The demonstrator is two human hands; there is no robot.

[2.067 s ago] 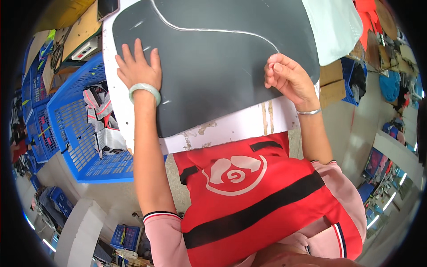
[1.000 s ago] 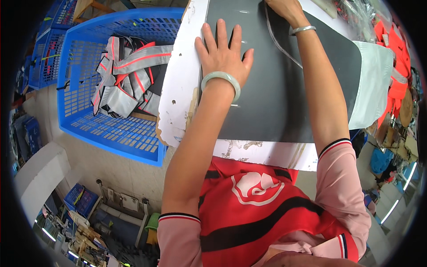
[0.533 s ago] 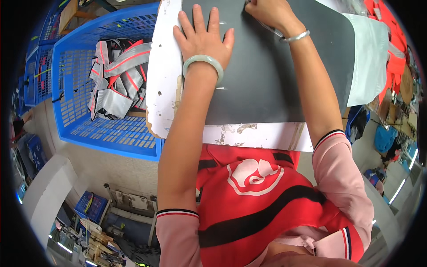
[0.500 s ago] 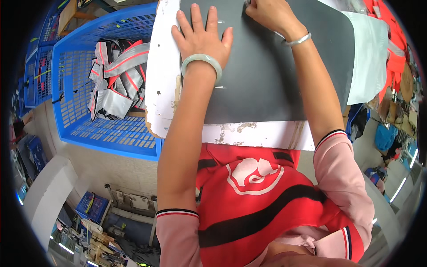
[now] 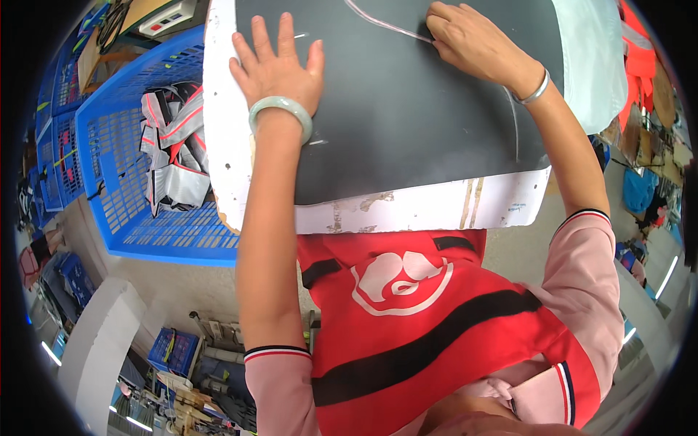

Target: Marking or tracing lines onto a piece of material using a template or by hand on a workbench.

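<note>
A dark grey sheet (image 5: 407, 123) lies over a white board (image 5: 407, 211) in front of me. My left hand (image 5: 276, 69) rests flat, fingers spread, on the sheet's left side. Over the upper right of the sheet, my right hand (image 5: 476, 43) is closed, its fingertips pressed together near the surface; what they hold is hidden. A thin pale line (image 5: 385, 24) curves from the far edge of the picture to those fingertips; I cannot tell whether it is a mark or a cord. Another faint line (image 5: 516, 127) shows below my right wrist.
To the left stands a blue plastic crate (image 5: 98, 174) with silver and red reflective strips (image 5: 182, 185) in it. A pale translucent sheet (image 5: 592, 65) hangs at the right edge of the board. Orange-red cloth (image 5: 640, 73) is farther right. A device with a red switch (image 5: 163, 20) sits at the far left.
My right hand has moved rightward and nearer across the grey sheet, and the curved pale line now shows behind it. My left hand stays flat. The board appears farther left in view.
</note>
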